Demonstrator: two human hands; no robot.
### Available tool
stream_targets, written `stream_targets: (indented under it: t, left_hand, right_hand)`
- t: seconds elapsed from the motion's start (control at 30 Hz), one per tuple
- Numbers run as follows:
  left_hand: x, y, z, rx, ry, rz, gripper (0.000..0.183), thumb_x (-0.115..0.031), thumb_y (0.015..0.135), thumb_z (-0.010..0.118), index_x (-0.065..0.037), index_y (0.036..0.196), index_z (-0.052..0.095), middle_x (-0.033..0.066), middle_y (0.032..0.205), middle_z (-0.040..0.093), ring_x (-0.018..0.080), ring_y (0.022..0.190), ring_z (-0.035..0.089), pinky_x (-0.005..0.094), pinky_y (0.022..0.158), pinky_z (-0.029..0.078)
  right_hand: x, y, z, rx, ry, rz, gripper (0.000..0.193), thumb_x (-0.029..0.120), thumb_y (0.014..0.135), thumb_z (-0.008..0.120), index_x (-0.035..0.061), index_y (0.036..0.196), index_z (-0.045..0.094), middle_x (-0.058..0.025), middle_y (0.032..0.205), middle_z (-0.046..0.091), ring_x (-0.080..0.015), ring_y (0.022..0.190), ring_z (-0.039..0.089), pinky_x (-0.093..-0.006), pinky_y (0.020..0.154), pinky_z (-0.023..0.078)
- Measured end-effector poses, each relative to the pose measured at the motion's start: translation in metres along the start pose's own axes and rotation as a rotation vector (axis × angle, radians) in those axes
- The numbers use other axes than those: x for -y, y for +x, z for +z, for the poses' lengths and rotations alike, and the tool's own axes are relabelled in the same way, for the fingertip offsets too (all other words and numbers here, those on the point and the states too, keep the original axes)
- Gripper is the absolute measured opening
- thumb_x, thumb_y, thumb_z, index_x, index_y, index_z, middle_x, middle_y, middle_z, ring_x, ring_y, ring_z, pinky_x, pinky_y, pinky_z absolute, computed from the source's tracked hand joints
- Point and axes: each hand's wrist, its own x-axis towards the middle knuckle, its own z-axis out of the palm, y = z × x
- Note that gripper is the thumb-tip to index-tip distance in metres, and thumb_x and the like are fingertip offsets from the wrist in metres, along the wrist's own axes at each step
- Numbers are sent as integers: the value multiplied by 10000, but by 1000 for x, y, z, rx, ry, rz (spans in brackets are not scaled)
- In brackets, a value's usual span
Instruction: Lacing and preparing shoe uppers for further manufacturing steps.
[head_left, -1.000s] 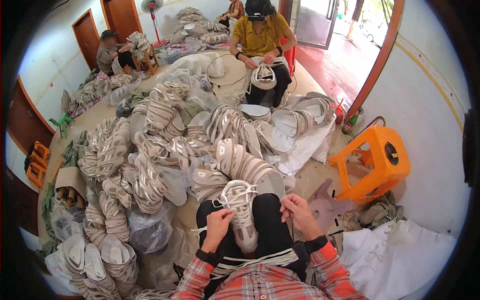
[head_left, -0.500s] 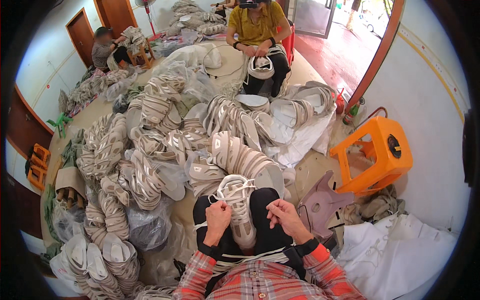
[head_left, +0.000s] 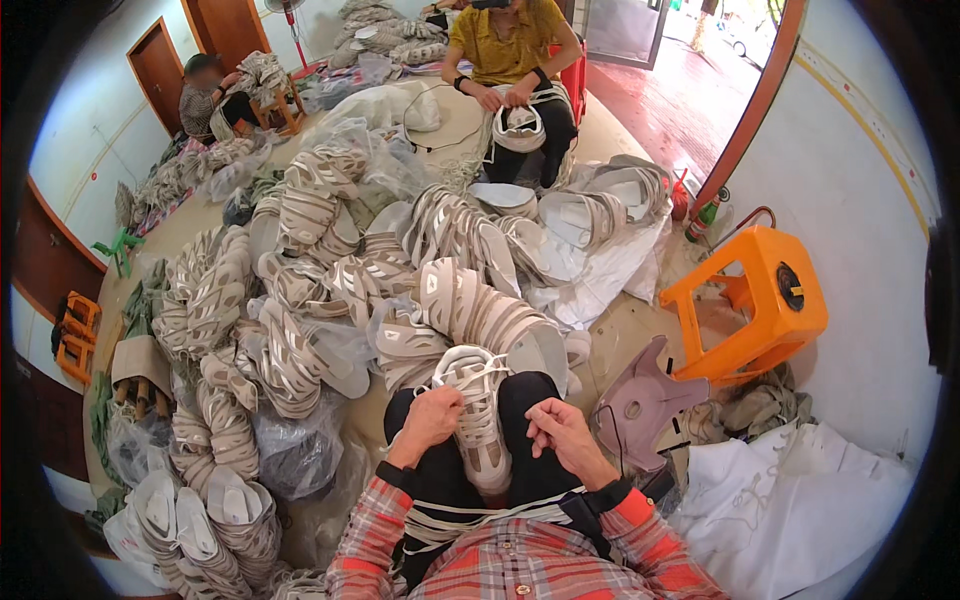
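A beige-and-white shoe upper (head_left: 480, 415) rests upright between my knees, its toe toward me, with white laces (head_left: 470, 377) crossed over its front and loose at the top. My left hand (head_left: 432, 414) is closed at the shoe's left side, by the lace holes; what its fingers pinch is hidden. Over my right thigh, apart from the shoe, my right hand (head_left: 560, 435) has curled fingers pressed together, and I cannot make out anything in them. A bundle of white laces (head_left: 470, 527) lies across my lap.
Stacked shoe uppers (head_left: 480, 305) lie just beyond my knees, with more heaps to the left. An orange stool (head_left: 770, 300) and a mauve plastic piece (head_left: 645, 405) are on the right, near white sheeting (head_left: 780, 500). Ahead, a seated person (head_left: 510, 60) handles another upper.
My left hand has shifted slightly up and turned over beside the shoe, its elbow moving left. My right hand has moved a little down. The shoe stays between my knees.
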Motion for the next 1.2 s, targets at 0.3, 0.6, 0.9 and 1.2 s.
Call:
stream_targets:
  t: [0.3,0.6,0.9,1.2]
  left_hand:
    - [-35,-6,21,-76,25,-202,337,27,734,481,1,1043,351,289,802,571,421,746,583,500,614,442]
    - [-29,-6,22,-213,-330,-406,255,-10,762,497,-7,994,391,189,695,550,376,676,570,452,609,433]
    - [-20,-8,28,-294,-297,-353,234,-69,789,504,-15,982,383,244,714,567,434,703,565,491,608,420]
    - [-36,-41,-19,-160,106,-215,146,-144,805,548,-17,875,531,204,747,600,372,675,598,464,583,443]
  right_hand:
    - [-45,52,21,-31,-661,-342,120,113,854,572,11,897,526,-36,749,569,-85,585,544,-224,489,477]
    - [-46,68,51,-161,-1098,-599,238,32,750,578,0,967,485,-163,803,574,-319,733,580,-380,664,470]
    - [-53,71,72,-331,-1015,-495,275,48,735,589,-4,976,467,-169,812,576,-339,760,587,-403,669,464]
    - [1,67,-72,-511,-497,-354,190,7,746,555,65,896,455,-29,704,478,-113,561,482,-249,468,412]
